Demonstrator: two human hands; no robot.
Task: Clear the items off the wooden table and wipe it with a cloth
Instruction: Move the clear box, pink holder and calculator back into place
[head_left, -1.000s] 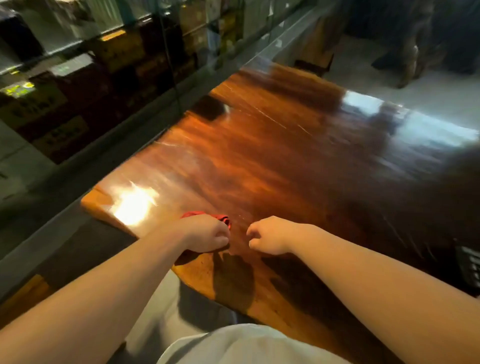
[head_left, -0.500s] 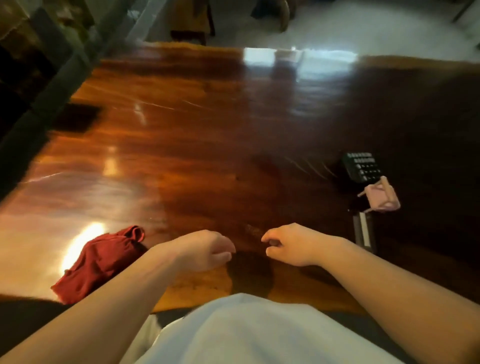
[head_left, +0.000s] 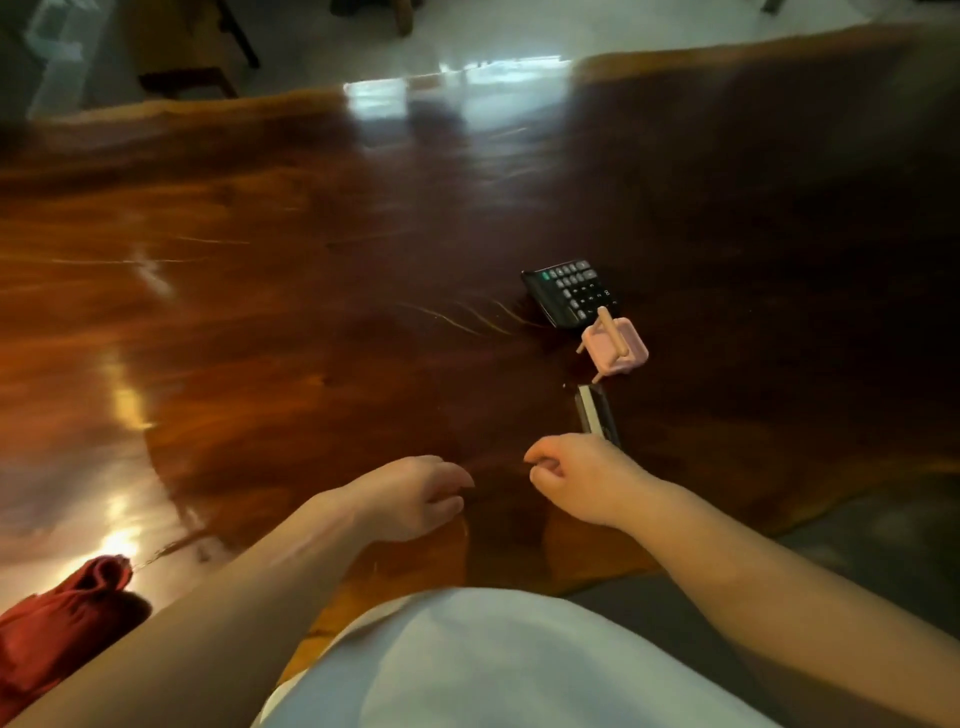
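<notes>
A glossy dark wooden table (head_left: 311, 322) fills the view. On it, right of centre, lie a black calculator (head_left: 571, 293), a small pink toy chair (head_left: 615, 347) tipped on its side, and a slim dark and silver object (head_left: 597, 414). A crumpled red cloth (head_left: 57, 634) rests at the near left edge. My left hand (head_left: 410, 496) hovers over the near edge, fingers loosely curled and holding nothing. My right hand (head_left: 582, 480) is just short of the slim object, fingers loosely curled and empty.
Beyond the table's far edge is a pale shiny floor (head_left: 467, 31) with a wooden stool or chair (head_left: 192, 57) at the far left. My white shirt (head_left: 493, 665) covers the bottom of the view.
The view has swung right, so the calculator, toy chair and slim object came into sight. My left hand let go of the red cloth, which now lies at the far lower left.
</notes>
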